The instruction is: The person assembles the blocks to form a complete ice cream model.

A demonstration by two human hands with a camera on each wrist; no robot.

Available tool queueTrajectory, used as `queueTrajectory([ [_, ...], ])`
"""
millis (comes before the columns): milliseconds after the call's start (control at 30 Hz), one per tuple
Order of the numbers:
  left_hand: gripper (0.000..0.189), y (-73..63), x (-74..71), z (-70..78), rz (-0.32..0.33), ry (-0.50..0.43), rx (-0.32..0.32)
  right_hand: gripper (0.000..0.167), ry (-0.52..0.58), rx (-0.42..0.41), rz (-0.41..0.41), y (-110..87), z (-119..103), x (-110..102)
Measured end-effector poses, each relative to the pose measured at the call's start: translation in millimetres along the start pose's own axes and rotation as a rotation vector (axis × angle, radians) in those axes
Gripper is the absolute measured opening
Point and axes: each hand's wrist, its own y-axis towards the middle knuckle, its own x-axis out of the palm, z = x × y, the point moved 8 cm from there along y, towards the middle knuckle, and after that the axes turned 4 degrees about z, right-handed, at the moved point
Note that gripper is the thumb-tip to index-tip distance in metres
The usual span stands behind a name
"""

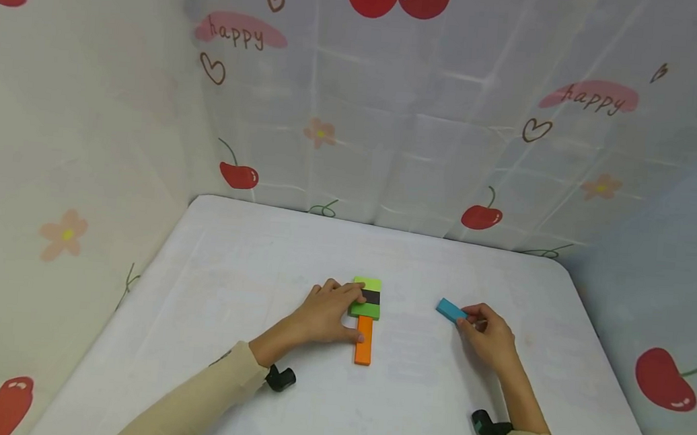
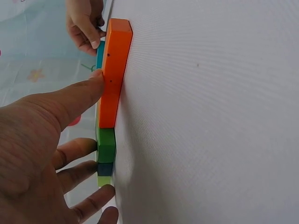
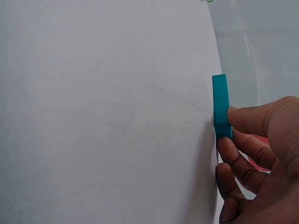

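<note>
On the white table, an orange block [image 1: 363, 351] lies lengthwise below a green block [image 1: 367, 311], a black block [image 1: 372, 297] and a light green block [image 1: 369, 284], all touching in a column. My left hand [image 1: 325, 313] rests along their left side. Its thumb touches the orange block in the left wrist view, while the spread fingers reach the green and black ones. Off to the right, my right hand [image 1: 492, 339] pinches one end of a blue block [image 1: 450, 309] between thumb and fingers. The right wrist view shows that blue block [image 3: 221, 100] at the fingertips.
The white table [image 1: 421, 398] has rounded far corners. Behind it and at both sides hang curtains [image 1: 392, 113] printed with cherries, hearts and flowers. Small black devices [image 1: 281, 378] sit at both wrists, by the beige sleeves.
</note>
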Motion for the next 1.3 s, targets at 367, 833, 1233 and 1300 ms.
queueTrajectory([
  [367, 0.07, 0.7, 1.2, -1.5, -0.003, 0.008, -0.008, 0.028, 0.07, 0.012, -0.024, 22.1, -10, 12],
  [833, 0.07, 1.6, 4.4, -3.1, 0.0, 0.015, -0.005, 0.029, 0.107, 0.02, -0.042, 47.5, -23, 26],
  [1233, 0.07, 0.1, 2.3, -2.2, 0.001, 0.007, 0.0, 0.032, 0.132, 0.058, -0.056, 67.2, -37, 42],
  [1300, 0.07, 0.7, 2.8, -2.2, -0.001, 0.009, -0.002, 0.033, 0.134, 0.058, -0.058, 71.5, -39, 45],
])
